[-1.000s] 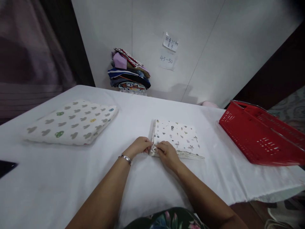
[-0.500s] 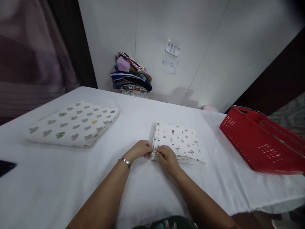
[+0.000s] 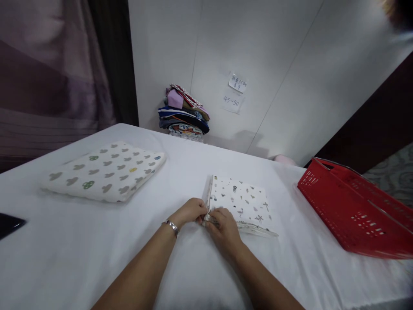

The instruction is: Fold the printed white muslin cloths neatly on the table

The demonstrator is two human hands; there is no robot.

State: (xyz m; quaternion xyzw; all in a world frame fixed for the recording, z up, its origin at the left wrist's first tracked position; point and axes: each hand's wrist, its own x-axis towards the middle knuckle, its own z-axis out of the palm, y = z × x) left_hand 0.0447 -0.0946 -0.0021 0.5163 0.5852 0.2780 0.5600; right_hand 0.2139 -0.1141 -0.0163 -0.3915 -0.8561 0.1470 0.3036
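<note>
From my camera, a curtain [image 3: 48,86] hangs at the far left, and below it a dark slab [image 3: 11,224] lies on the white table [image 3: 80,241], cut off by the border of my view. Next I see the mushroom cloth [image 3: 106,172], folded flat and thick, its right edge angling away from me. A broad stretch of white tabletop runs between that edge and the hands. Up at the wall, a pile [image 3: 185,114] of folded fabrics rises beyond the table's far edge, which hides its foot.

The left hand [image 3: 192,210], a bracelet [image 3: 171,226] at its wrist, is drawn narrow, fingers curled at the near left corner of the small cloth [image 3: 240,200]; I cannot tell how much fabric its fingertips grip. The small cloth lies folded at the middle of the table, its layers fanning slightly along the near edge to a pointed right corner.

The right hand [image 3: 226,228] is narrow too, thumb and fingers closed on the layers at that same left corner, just beside the left hand. Above, two notes [image 3: 236,92] cling to the wall.

Between the small cloth's right edge and the red basket [image 3: 348,211] I have a wide band of tabletop; the basket runs out of view.
</note>
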